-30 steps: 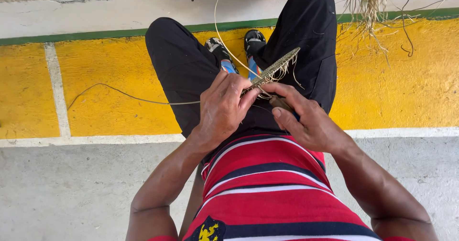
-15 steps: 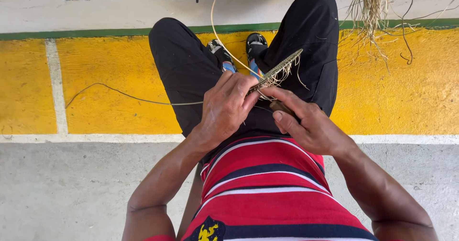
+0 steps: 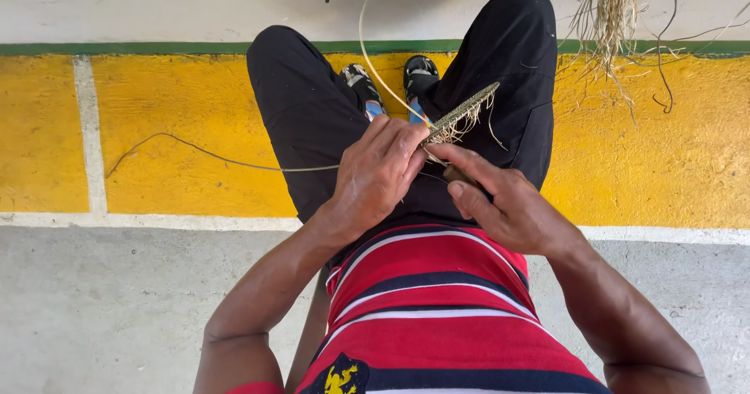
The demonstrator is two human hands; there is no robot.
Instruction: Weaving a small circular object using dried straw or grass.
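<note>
I sit with black trousers and a red striped shirt, looking down at my lap. My left hand [image 3: 379,171] pinches the near end of a narrow braided strip of dry plant fibre [image 3: 466,112] that slants up to the right. My right hand [image 3: 500,198] holds the same strip from below, its fingers touching the left fingertips. Loose fibre strands [image 3: 375,58] curve up from the braid, and one long strand [image 3: 203,153] trails left across the yellow floor.
A bundle of dry fibres [image 3: 609,19] hangs at the upper right by the white wall base. My sandalled feet [image 3: 391,81] rest on the yellow painted floor [image 3: 172,105]. A grey concrete ledge [image 3: 117,308] lies under me.
Both hands stay on the braid with small finger shifts. The view has drifted slightly; the upright strand now curves a little more to the left.
</note>
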